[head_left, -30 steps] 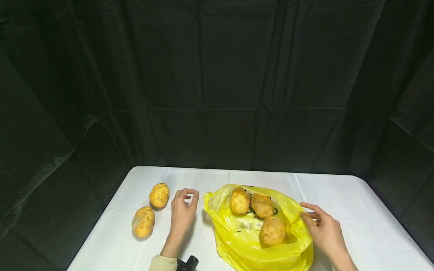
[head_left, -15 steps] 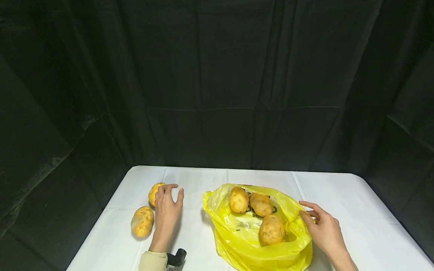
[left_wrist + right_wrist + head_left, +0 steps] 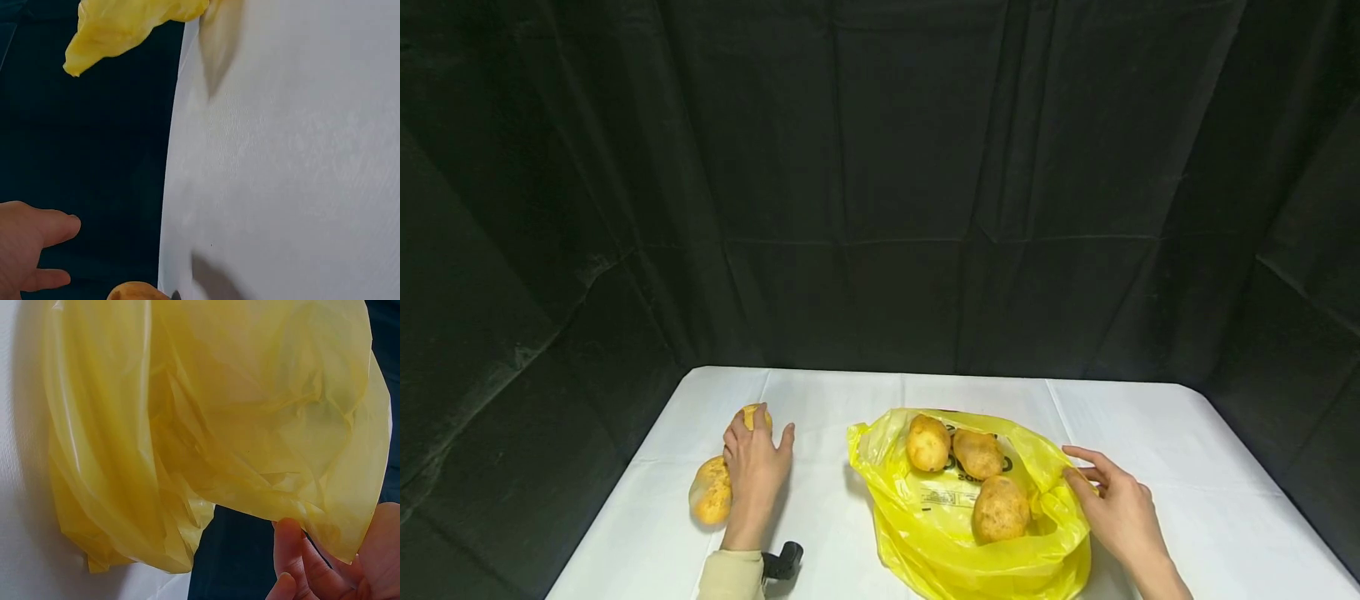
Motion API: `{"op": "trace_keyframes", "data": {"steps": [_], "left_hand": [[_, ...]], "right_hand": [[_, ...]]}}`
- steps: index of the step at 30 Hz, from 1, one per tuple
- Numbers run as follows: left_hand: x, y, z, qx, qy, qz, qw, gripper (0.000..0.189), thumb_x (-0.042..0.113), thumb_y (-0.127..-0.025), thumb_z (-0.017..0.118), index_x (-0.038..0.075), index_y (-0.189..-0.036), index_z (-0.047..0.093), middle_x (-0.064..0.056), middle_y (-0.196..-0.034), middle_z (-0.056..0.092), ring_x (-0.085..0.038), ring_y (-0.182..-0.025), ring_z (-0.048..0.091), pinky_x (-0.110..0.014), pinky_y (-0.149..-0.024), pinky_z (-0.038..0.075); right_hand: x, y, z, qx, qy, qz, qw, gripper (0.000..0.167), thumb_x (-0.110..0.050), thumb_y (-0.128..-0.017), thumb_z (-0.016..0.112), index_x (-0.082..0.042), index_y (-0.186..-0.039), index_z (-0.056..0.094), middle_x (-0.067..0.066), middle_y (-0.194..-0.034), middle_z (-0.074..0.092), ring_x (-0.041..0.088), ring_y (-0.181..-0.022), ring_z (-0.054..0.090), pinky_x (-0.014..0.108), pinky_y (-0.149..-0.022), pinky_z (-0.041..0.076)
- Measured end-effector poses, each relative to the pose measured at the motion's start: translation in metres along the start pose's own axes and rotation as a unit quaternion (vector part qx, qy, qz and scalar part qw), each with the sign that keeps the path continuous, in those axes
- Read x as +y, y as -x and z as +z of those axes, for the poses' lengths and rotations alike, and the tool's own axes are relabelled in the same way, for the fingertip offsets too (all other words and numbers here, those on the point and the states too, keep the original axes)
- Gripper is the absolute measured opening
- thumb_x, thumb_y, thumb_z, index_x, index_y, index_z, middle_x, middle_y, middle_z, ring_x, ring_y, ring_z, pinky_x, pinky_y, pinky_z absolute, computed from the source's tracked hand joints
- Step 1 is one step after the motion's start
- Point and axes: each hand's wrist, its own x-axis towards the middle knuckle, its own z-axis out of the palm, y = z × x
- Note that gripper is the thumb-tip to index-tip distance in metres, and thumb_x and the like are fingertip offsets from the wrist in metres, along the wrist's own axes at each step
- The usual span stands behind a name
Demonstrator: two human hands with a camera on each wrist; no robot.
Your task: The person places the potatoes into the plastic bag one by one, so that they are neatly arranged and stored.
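Observation:
My left hand [image 3: 756, 462] is over the far loose potato [image 3: 749, 414], its fingers spread and partly covering it. In the left wrist view, the thumb and a finger of that hand [image 3: 28, 247] stand apart, and the top of a potato [image 3: 137, 291] shows at the bottom edge. A second loose potato [image 3: 709, 492] lies nearer, left of the hand and partly behind it. My right hand [image 3: 1116, 508] pinches the right rim of an open yellow plastic bag [image 3: 985, 575]; the right wrist view shows the bag's edge [image 3: 331, 531] between thumb and fingers. Three potatoes [image 3: 1001, 510] lie inside.
White cloth covers the table [image 3: 835, 492], and a black curtain [image 3: 880, 208] hangs behind and at both sides. A black wrist-mounted piece [image 3: 782, 561] juts out beside the left sleeve [image 3: 732, 575].
My left hand has moved left, from the space beside the bag to over the far loose potato, its fingers spreading. My right hand keeps its pinch on the bag.

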Motion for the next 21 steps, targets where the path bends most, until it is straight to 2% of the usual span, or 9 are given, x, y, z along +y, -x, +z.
{"op": "trace_keyframes", "data": {"steps": [7,11,14,18,21], "left_hand": [[-0.005,-0.006,0.003,-0.041,-0.005,-0.03,0.9987,0.064,0.027,-0.091,0.067,-0.011,-0.137,0.044,-0.046,-0.136,0.03,-0.057,-0.125,0.03,-0.065,-0.099,0.031],[-0.006,-0.006,0.007,-0.053,-0.011,-0.038,0.9978,0.064,0.027,-0.092,0.065,-0.014,-0.137,0.042,-0.049,-0.135,0.027,-0.059,-0.126,0.027,-0.066,-0.102,0.026],[-0.007,-0.006,0.009,-0.044,-0.01,-0.034,0.9984,0.058,0.024,-0.094,0.063,-0.015,-0.133,0.044,-0.047,-0.132,0.03,-0.06,-0.124,0.028,-0.066,-0.101,0.026],[-0.006,-0.006,0.012,-0.008,0.002,-0.025,0.9997,0.043,0.017,-0.095,0.061,-0.014,-0.123,0.051,-0.04,-0.123,0.037,-0.059,-0.117,0.034,-0.065,-0.095,0.032],[-0.006,-0.007,0.014,0.009,0.004,-0.026,0.9996,0.035,0.012,-0.096,0.058,-0.013,-0.12,0.054,-0.036,-0.12,0.039,-0.057,-0.111,0.04,-0.064,-0.091,0.036]], "right_hand": [[-0.001,0.0,0.0,-0.009,-0.001,0.007,0.9999,0.034,-0.016,-0.097,0.062,-0.006,-0.129,0.06,0.021,-0.103,0.07,0.018,-0.07,0.056,0.029,-0.06,0.042],[0.0,0.0,-0.001,-0.017,-0.003,0.012,0.9998,0.035,-0.017,-0.097,0.061,-0.005,-0.13,0.059,0.021,-0.104,0.07,0.018,-0.069,0.054,0.028,-0.058,0.041],[0.001,-0.001,-0.001,-0.019,-0.004,0.014,0.9997,0.035,-0.018,-0.098,0.06,-0.005,-0.131,0.058,0.022,-0.105,0.07,0.018,-0.07,0.055,0.027,-0.058,0.042],[0.002,-0.002,-0.001,-0.019,-0.007,0.014,0.9997,0.036,-0.018,-0.098,0.06,-0.004,-0.131,0.058,0.023,-0.106,0.069,0.018,-0.073,0.059,0.026,-0.058,0.044],[0.002,-0.002,-0.001,-0.022,-0.008,0.016,0.9996,0.036,-0.019,-0.098,0.06,-0.005,-0.131,0.058,0.023,-0.106,0.069,0.018,-0.07,0.057,0.026,-0.057,0.043]]}}
